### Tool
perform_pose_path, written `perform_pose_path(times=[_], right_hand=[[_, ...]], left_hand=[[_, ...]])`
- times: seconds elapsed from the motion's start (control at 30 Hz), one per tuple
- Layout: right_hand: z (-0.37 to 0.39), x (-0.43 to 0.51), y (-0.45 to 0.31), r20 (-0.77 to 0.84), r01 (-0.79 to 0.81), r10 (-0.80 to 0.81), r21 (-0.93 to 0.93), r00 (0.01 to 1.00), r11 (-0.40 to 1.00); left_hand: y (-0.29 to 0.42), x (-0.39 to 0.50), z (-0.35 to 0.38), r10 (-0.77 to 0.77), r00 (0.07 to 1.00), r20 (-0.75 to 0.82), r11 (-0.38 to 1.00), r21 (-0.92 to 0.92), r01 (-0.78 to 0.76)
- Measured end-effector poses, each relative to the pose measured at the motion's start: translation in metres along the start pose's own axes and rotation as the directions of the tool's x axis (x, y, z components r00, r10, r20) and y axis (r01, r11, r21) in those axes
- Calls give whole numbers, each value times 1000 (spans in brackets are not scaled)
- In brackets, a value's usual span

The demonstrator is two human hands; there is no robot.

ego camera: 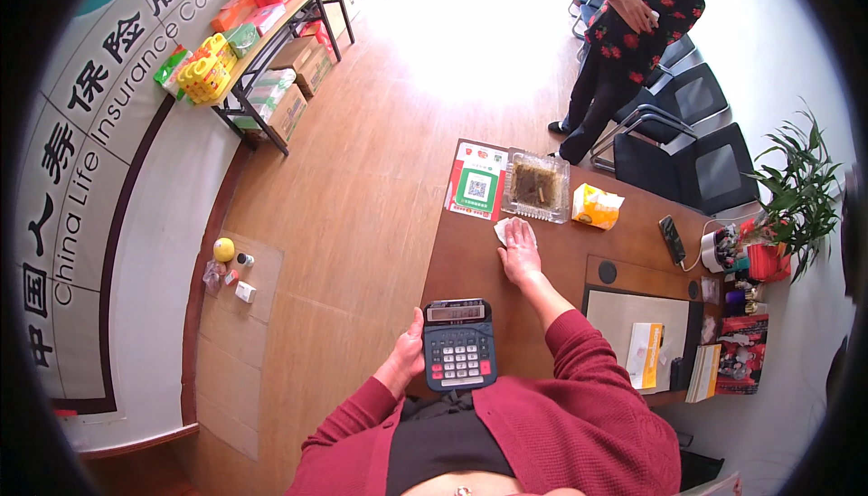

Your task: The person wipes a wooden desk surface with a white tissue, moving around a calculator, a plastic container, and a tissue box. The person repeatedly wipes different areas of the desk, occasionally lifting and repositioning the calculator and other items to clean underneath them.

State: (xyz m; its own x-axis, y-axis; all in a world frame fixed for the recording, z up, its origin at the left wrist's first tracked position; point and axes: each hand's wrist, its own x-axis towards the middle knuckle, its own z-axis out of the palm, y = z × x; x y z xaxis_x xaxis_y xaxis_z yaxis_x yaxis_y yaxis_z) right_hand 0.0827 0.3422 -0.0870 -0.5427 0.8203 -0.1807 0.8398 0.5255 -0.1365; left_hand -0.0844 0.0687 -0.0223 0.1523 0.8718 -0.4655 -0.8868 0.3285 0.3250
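My left hand (407, 353) grips the left side of a dark blue desk calculator (460, 347), its keys facing up. Flat on the brown wooden desk (468, 258), my right hand (521, 252) presses on a white tissue (503, 230), which shows at the fingertips. Just beyond that hand sits a clear plastic tray (564, 191) with dark brown contents. Beside the tray lies a card with a printed code (476, 184), near the desk's far left corner. To the right of the tray is an orange and yellow tissue pack (597, 206).
A phone (671, 239) with a white cable lies toward the desk's right side, near a pen holder (713, 252) and a potted plant (793, 191). Black chairs (692, 164) line the wall, where a person (630, 41) stands. Several small items, including a yellow ball-like object (224, 250), rest at left.
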Motion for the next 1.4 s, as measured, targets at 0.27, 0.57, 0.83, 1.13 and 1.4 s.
perform_pose_path(times=[0.27, 0.57, 0.83, 1.13, 1.4], right_hand=[[-5, -15, -11, 55, 51, -52, 12, 997, 999], [-4, 10, -2, 26, 31, -31, -2, 999, 1000], [13, -25, -24, 14, 230, -230, -108, 973, 967], [4, 8, -79, -51, 318, -314, 104, 948, 942], [0, -13, -6, 0, 203, -203, 30, 979, 979]], left_hand=[[3, -3, -2, 1, 1000, 9, 998, -69, 0], [2, -7, 1, -18, 1000, 14, 998, -66, 19], [0, -5, -7, 13, 1000, -21, 997, -76, -15], [7, -2, 1, -16, 1000, 20, 997, -77, 18], [7, -1, -4, -71, 997, 25, 992, -100, 73]])
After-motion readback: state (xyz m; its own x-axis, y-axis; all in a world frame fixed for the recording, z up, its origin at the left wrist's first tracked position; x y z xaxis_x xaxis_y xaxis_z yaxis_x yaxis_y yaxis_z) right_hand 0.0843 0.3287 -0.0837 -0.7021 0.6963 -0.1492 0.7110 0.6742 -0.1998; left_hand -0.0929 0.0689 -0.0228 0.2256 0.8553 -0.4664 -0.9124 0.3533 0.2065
